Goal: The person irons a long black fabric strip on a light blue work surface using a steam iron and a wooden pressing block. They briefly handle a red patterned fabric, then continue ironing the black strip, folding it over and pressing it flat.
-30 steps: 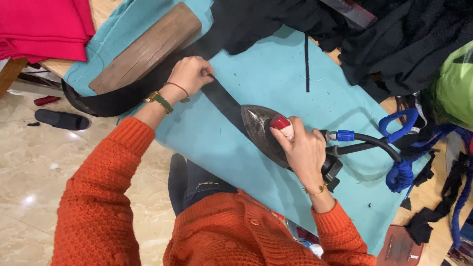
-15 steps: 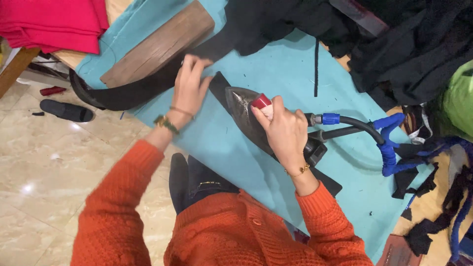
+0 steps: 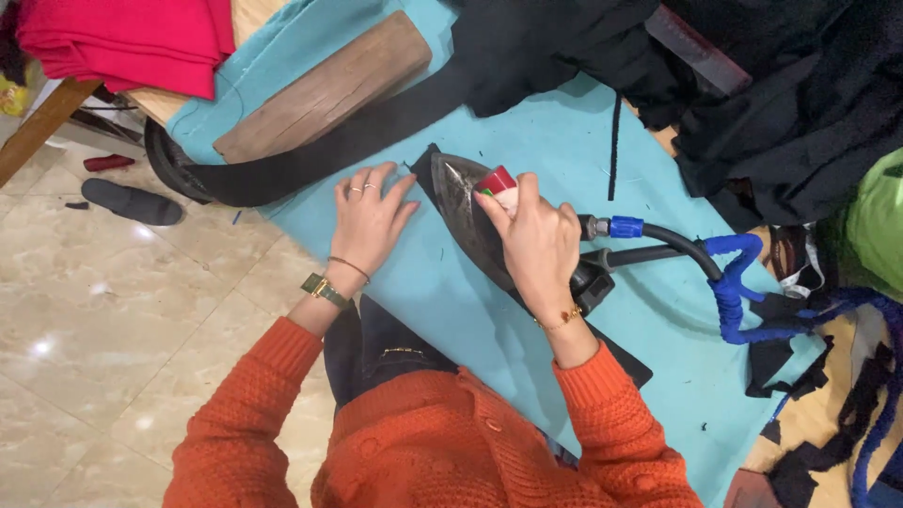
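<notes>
R hand (image 3: 536, 240) clamped on iron (image 3: 470, 202); L hand (image 3: 370, 216) flat, fingers apart, just beside.

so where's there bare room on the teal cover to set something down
Bare teal cover lies inside the loop of the black hose, and between the left hand and the person's body. It is crowded at the top: wooden block, black fabric strip, black garments. The right hand grips the iron.
</notes>
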